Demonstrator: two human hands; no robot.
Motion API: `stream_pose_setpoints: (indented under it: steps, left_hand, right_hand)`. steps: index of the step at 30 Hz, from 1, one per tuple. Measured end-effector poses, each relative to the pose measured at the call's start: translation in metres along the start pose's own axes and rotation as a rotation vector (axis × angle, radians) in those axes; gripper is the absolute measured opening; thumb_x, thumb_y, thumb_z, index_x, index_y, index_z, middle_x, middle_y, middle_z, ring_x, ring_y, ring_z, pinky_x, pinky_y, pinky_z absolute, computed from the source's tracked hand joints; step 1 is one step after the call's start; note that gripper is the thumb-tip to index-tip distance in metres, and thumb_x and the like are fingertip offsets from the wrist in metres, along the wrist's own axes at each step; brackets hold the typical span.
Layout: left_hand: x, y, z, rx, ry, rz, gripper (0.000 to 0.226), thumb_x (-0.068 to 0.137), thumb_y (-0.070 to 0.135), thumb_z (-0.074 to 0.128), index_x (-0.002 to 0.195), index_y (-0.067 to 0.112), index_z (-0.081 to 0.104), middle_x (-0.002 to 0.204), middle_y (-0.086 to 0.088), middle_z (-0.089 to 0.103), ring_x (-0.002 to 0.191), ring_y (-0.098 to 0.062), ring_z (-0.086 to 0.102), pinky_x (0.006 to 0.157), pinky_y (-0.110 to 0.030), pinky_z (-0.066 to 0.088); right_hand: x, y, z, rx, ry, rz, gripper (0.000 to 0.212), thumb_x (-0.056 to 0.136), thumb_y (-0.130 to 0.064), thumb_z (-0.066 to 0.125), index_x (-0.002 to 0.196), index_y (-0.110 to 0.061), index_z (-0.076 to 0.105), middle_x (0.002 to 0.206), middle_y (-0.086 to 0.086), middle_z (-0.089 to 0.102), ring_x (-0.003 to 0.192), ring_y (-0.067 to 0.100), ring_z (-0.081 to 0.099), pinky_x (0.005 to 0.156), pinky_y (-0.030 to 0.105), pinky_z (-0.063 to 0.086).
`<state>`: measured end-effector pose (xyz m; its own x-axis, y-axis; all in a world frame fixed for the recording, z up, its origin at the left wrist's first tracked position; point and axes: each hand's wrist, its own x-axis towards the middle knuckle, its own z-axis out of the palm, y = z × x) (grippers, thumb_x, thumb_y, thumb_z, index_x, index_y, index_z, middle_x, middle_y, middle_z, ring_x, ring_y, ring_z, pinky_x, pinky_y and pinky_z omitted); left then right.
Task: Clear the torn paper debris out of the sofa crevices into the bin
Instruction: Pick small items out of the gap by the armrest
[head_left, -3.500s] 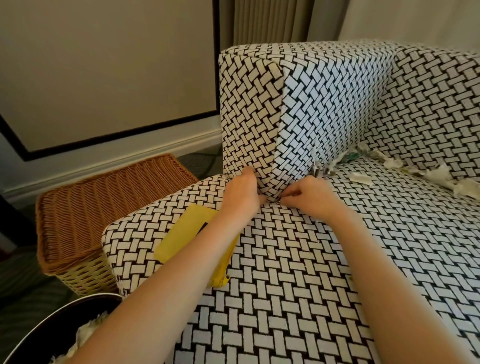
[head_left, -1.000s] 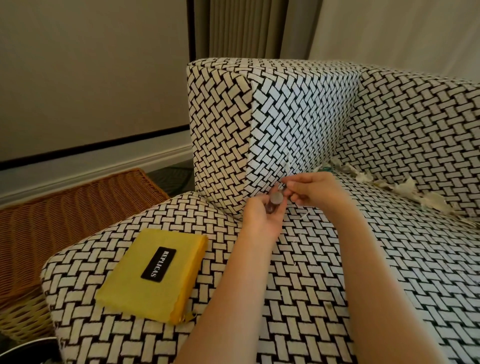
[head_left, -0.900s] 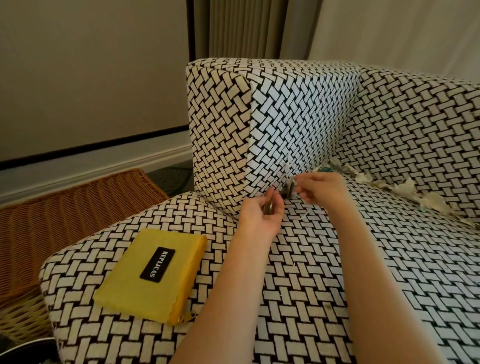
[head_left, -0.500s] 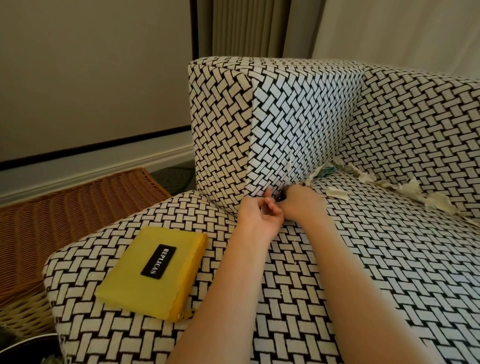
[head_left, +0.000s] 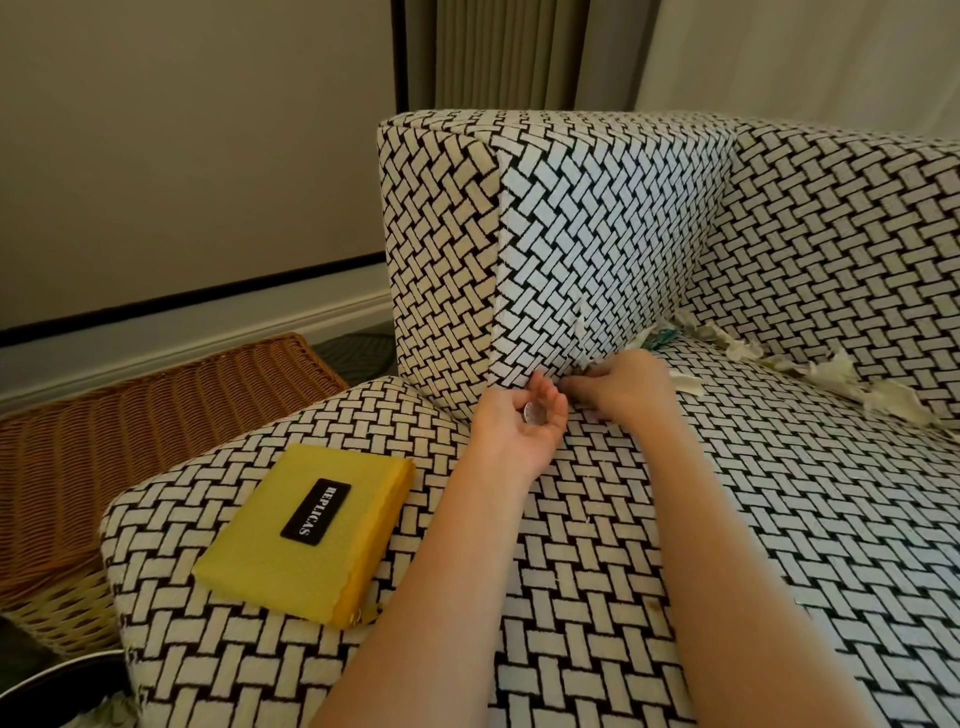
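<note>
Torn paper debris (head_left: 831, 371) lies along the crevice between the back cushion and the seat of the black-and-white woven sofa (head_left: 727, 519). One loose scrap (head_left: 687, 383) lies on the seat, and a thin strip (head_left: 579, 325) clings to the armrest. My left hand (head_left: 519, 431) is cupped palm up at the armrest's base, its fingers curled round a coin (head_left: 535, 413). My right hand (head_left: 618, 387) is beside it with its fingertips down at the armrest crevice; they are bunched and hidden at the seam. The dark rim of the bin (head_left: 62, 675) shows at the bottom left.
A yellow pouch (head_left: 311, 530) labelled REPLICAS lies on the seat's front left corner. A wicker basket (head_left: 130, 431) stands on the floor left of the sofa, against the wall. A teal scrap (head_left: 657, 340) sits in the corner crevice.
My right hand has dropped from above my left palm back down to the armrest crevice. My left hand stays at the armrest's base with the coin in it.
</note>
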<state>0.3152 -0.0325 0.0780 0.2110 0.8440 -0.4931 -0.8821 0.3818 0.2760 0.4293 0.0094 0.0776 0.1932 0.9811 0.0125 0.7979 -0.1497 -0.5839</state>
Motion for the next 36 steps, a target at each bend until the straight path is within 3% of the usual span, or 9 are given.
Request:
stream_pose_setpoints:
  steps: [3,8,16,20,24,26,29,32,36]
  left_hand:
    - [-0.002,0.002,0.003,0.019,-0.006,0.006,0.02,0.094,-0.005,0.03,0.096,-0.006,0.05,0.091,-0.014,0.056,0.101,-0.026,0.056,0.097,-0.034,0.047]
    - [0.0,0.0,0.002,0.079,-0.044,0.008,0.024,0.096,-0.002,0.025,0.11,-0.01,0.043,0.12,-0.023,0.053,0.126,-0.033,0.045,0.108,-0.043,0.035]
    - [0.0,-0.001,0.0,0.179,-0.116,-0.011,0.026,0.1,0.007,0.025,0.102,-0.006,0.048,0.109,-0.022,0.055,0.099,-0.03,0.057,0.091,-0.046,0.044]
    - [0.0,-0.001,0.0,0.147,-0.118,-0.025,0.03,0.1,0.007,0.028,0.115,-0.01,0.047,0.118,-0.023,0.055,0.112,-0.03,0.055,0.091,-0.04,0.047]
    - [-0.002,0.0,0.0,0.09,-0.091,-0.023,0.023,0.096,0.002,0.031,0.097,-0.008,0.052,0.096,-0.018,0.058,0.084,-0.022,0.057,0.076,-0.031,0.05]
    - [-0.002,0.0,-0.002,0.11,-0.086,-0.027,0.024,0.096,0.002,0.031,0.096,-0.007,0.054,0.092,-0.015,0.059,0.077,-0.018,0.055,0.069,-0.024,0.047]
    - [-0.001,0.0,-0.004,0.13,-0.082,-0.032,0.026,0.095,0.003,0.033,0.104,-0.006,0.056,0.093,-0.012,0.06,0.073,-0.015,0.054,0.064,-0.021,0.046]
    - [-0.001,0.001,-0.003,0.136,-0.087,-0.028,0.025,0.095,0.002,0.034,0.104,-0.005,0.056,0.093,-0.011,0.06,0.073,-0.014,0.053,0.064,-0.021,0.046]
    - [-0.003,0.0,-0.003,0.137,-0.079,-0.019,0.024,0.094,0.003,0.035,0.101,-0.005,0.056,0.091,-0.011,0.06,0.073,-0.014,0.053,0.066,-0.022,0.046]
  right_hand:
    - [-0.003,0.007,-0.025,0.382,-0.155,0.099,0.015,0.079,-0.023,0.071,0.083,-0.01,0.068,0.07,0.0,0.064,0.054,0.009,0.056,0.052,0.018,0.046]
    - [-0.007,0.008,-0.043,0.451,-0.286,0.032,0.017,0.082,-0.015,0.068,0.099,-0.014,0.069,0.079,-0.003,0.067,0.063,0.006,0.058,0.059,0.015,0.047]
    - [-0.014,-0.005,-0.044,0.342,-0.599,-0.176,0.031,0.085,-0.005,0.062,0.107,-0.027,0.063,0.083,-0.005,0.073,0.07,0.006,0.061,0.07,0.019,0.05]
    - [-0.009,0.012,-0.052,0.493,-0.262,-0.021,0.025,0.086,-0.001,0.059,0.104,-0.017,0.064,0.086,0.002,0.071,0.062,0.009,0.058,0.059,0.018,0.047]
    - [0.006,0.03,-0.051,0.574,0.127,0.165,0.023,0.088,0.003,0.05,0.1,-0.011,0.064,0.076,0.0,0.063,0.057,0.009,0.052,0.047,0.014,0.044]
    - [0.012,0.034,-0.043,0.456,0.194,0.154,0.026,0.087,0.004,0.047,0.103,-0.008,0.064,0.077,0.003,0.062,0.061,0.015,0.055,0.057,0.024,0.053]
    - [0.02,0.035,-0.027,0.236,0.206,0.08,0.026,0.086,0.001,0.051,0.105,-0.006,0.067,0.091,0.009,0.065,0.077,0.024,0.061,0.081,0.04,0.054]
    - [0.021,0.03,-0.02,0.158,0.171,0.041,0.022,0.082,-0.005,0.06,0.103,-0.009,0.068,0.096,0.007,0.065,0.083,0.02,0.061,0.08,0.032,0.052]
    - [0.016,0.019,-0.022,0.205,-0.094,-0.04,0.062,0.073,-0.013,0.072,0.13,-0.015,0.045,0.125,0.006,0.046,0.111,0.02,0.047,0.084,0.028,0.038]
